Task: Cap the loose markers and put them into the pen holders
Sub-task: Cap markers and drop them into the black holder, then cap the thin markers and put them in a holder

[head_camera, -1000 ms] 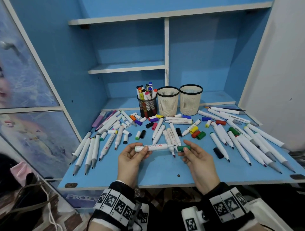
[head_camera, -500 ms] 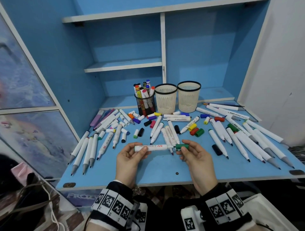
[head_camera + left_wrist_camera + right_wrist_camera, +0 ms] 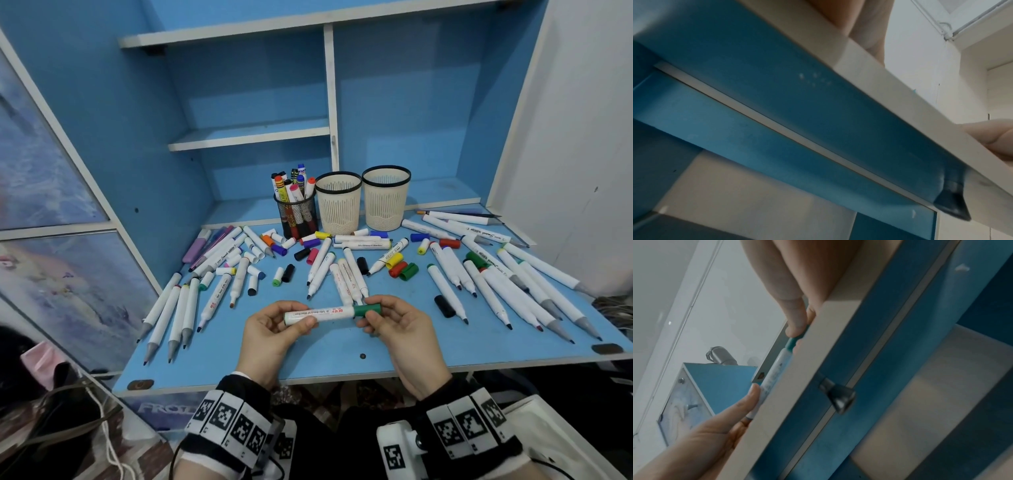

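1. A white marker (image 3: 318, 313) lies level in the air, low over the near middle of the blue desk (image 3: 342, 346), held between both hands.
2. The left hand (image 3: 270, 332) has its thumb and curled fingers round the barrel's left end, at about 9 o'clock from the marker's middle.
3. The right hand (image 3: 399, 329) pinches the green cap (image 3: 368, 310) at the marker's right end, at 3 o'clock. The cap sits on the marker's tip, flush against the barrel.
4. In the right wrist view the same marker (image 3: 774, 374) shows beside the desk's pale edge, with a right fingertip (image 3: 796, 324) on the green cap (image 3: 792, 344) and the left hand (image 3: 719, 431) holding the far end.
5. The left wrist view shows mostly the desk's underside and edge; only bits of fingers peep over it, and the grip cannot be made out there.
6. At 12 o'clock from the hands, at the back of the desk, stand three holders: a black mesh cup (image 3: 299, 219) with capped markers upright in it, and two cream cups (image 3: 339, 204) to its right, side by side.
7. Uncapped markers lie spread over the desk: a row (image 3: 178, 311) at 9 to 10 o'clock, a fan of long ones (image 3: 513, 284) at 2 to 3 o'clock.
8. Loose caps lie among them, red and green ones (image 3: 404, 270) at 1 o'clock, a black one (image 3: 444, 306) at 3 o'clock.
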The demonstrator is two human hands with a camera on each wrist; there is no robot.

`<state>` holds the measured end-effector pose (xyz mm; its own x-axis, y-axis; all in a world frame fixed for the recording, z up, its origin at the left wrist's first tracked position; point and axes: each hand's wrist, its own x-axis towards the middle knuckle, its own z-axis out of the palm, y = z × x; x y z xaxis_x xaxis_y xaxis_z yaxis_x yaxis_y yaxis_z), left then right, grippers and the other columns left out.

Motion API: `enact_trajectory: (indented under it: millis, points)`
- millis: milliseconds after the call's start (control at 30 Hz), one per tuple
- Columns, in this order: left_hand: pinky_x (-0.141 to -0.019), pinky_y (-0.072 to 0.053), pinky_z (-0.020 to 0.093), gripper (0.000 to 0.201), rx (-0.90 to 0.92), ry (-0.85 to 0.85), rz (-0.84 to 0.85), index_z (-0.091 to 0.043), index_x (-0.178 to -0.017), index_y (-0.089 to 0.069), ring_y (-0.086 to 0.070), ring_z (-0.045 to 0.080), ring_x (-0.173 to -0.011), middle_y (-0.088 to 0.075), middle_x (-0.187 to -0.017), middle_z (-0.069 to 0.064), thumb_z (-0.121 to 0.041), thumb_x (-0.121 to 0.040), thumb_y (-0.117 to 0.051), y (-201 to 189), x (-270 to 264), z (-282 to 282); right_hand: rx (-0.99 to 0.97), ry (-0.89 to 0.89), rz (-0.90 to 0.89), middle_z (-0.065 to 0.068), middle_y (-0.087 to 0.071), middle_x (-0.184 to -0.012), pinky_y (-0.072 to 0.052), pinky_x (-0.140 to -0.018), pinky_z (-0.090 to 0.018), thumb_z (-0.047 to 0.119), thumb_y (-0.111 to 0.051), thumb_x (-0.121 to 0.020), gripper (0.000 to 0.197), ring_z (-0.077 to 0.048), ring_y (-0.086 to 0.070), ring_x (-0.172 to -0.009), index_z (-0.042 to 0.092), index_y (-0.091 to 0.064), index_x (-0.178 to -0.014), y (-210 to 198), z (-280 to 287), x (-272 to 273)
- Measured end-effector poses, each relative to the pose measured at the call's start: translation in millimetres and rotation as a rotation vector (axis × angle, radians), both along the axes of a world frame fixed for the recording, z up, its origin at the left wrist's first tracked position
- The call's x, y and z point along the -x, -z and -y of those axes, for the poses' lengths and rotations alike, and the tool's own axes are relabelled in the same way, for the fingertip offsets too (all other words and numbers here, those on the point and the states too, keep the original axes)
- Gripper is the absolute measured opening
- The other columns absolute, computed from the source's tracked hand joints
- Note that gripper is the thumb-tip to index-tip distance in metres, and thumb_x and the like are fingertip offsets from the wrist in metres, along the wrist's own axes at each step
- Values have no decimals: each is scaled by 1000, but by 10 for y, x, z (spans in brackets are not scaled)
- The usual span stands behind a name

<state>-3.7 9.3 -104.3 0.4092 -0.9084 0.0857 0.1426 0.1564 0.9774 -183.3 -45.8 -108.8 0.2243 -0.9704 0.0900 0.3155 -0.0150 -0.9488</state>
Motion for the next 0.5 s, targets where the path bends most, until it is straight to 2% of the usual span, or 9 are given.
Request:
enact_trajectory:
  millis: [133,267,367,500]
  points:
    - [-60,-55,17,15,-23,-19,20,1,-84,-67,-67,16,-57,-71,-67,9,11,-73,-68,6,18,2,28,39,-69,-8,-67,-75,-51,-58,-16,-12,-58,-84,21,-10,-66,-61,7,-64,-88,-1,-34,-32]
    - [-58,-55,18,12,-60,-22,56,3,-85,-66,-65,15,-53,-70,-64,12,9,-75,-67,0,5,20,39,44,-121,-10,-64,-74,-51,-58,-15,-14,-57,-84,19,-6,-64,-57,4,-62,-88,6,-34,-67]
    - [-61,-55,18,13,-57,-46,63,-2,-85,-66,-64,14,-55,-69,-64,10,7,-77,-67,-18,20,6,38,6,-146,-12,-64,-73,-51,-59,-15,-13,-58,-83,16,-6,-63,-57,0,-61,-90,-14,-25,-47]
    - [-59,-55,20,27,-6,-161,1,-9,-99,-56,-66,15,-56,-70,-68,11,4,-78,-68,-50,68,-3,73,-76,-235,-10,-65,-79,-52,-63,-19,-9,-58,-85,24,-8,-63,-62,13,-66,-87,-60,-104,-45]
